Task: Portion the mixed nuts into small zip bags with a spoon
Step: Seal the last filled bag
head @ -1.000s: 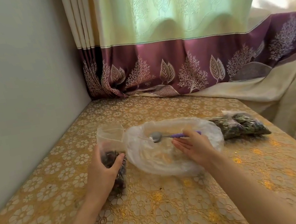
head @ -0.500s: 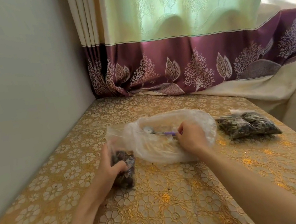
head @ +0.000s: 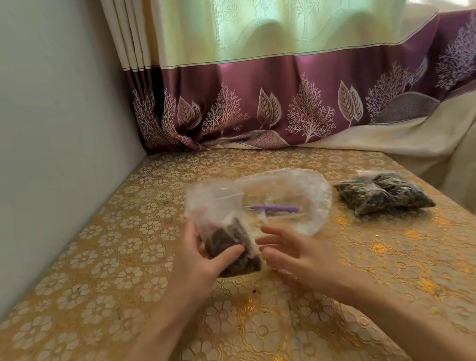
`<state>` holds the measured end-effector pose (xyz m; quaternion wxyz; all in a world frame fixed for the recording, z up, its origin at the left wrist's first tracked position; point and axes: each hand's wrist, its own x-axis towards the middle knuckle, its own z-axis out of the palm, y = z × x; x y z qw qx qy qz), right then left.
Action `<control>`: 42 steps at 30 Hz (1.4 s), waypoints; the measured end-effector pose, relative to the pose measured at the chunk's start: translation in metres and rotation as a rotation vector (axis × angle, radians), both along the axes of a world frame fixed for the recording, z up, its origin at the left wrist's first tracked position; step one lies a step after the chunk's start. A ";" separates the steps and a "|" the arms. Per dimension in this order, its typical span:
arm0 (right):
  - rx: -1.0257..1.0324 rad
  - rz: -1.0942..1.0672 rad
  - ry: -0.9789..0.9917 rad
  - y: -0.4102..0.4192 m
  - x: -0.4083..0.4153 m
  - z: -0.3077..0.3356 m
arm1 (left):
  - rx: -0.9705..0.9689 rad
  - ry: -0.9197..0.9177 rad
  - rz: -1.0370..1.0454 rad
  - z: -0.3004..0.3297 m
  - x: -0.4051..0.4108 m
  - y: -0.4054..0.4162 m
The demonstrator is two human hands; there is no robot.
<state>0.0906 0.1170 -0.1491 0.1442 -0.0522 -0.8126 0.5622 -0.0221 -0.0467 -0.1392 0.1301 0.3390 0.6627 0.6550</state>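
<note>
The left hand [head: 202, 260] gripped a small clear plastic zip bag [head: 222, 229], thumb curled across its front and fingers behind it. The bag stood upright on the bench [head: 93, 297], which was covered in a gold floral-patterned cloth. Dark mixed nuts [head: 228, 244] filled the lower part of the bag, while its upper part was see-through and its top edge reached in front of the near left rim of a wide, shallow clear plastic bowl [head: 309, 187].

The right hand [head: 292, 253] was just beside the bag on its right, fingers straight and spread and pointing toward it, holding nothing. Whether its fingertips touched the bag could not be told.

A spoon with a purple handle [head: 275, 208] lay inside the clear bowl, handle pointing right; its scoop end was hidden behind the zip bag. The bowl rested on the bench just beyond both hands.

To the right of the bowl, apart from it, a filled clear bag of dark nuts [head: 385, 194] lay flat on the bench; it may have been two bags lying side by side, but that was not clear.

A grey wall [head: 21, 136] ran along the bench's left edge. At the far end hung a curtain [head: 287, 47], pale green above and purple with a tree and leaf print below, its cream hem spilling onto the far right corner of the bench.
</note>
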 end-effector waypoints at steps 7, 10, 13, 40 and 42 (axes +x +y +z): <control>-0.122 -0.003 0.152 0.008 0.012 -0.004 | -0.011 0.117 -0.112 0.009 0.025 0.032; -0.157 -0.015 0.198 0.015 0.014 -0.004 | -0.028 0.078 -0.162 0.015 0.019 0.035; -0.071 0.034 0.057 0.024 0.015 -0.007 | -0.201 0.092 -0.262 0.015 0.016 0.035; 0.120 -0.113 0.138 0.020 0.014 -0.012 | -0.432 0.737 -0.146 0.077 0.007 0.056; 0.130 -0.113 0.140 0.020 0.015 -0.013 | -0.556 0.783 -0.166 0.081 0.009 0.060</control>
